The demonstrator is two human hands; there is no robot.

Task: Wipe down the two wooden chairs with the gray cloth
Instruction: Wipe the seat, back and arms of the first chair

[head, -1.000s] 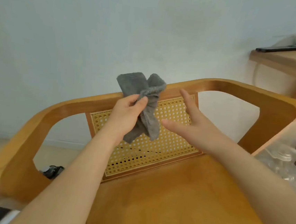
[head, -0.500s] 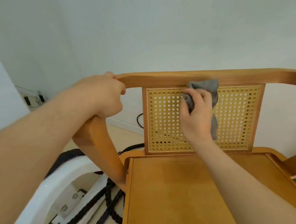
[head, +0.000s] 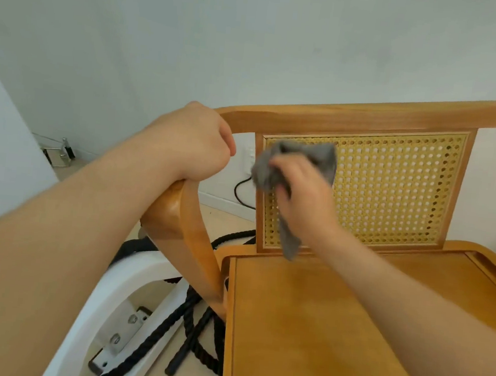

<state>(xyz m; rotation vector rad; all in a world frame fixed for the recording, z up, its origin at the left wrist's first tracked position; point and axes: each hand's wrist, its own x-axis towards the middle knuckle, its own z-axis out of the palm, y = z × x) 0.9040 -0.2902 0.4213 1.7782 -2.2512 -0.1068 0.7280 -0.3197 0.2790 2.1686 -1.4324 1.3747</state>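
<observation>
left hand (head: 190, 143) gripping wooden chair (head: 302, 329) arm, right hand (head: 303, 193) bunching gray cloth (head: 323, 160) against cane back (head: 392, 186) (motion-blurred)

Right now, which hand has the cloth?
The right hand: it holds the cloth at the cane back. The left hand only grips the armrest.
</observation>
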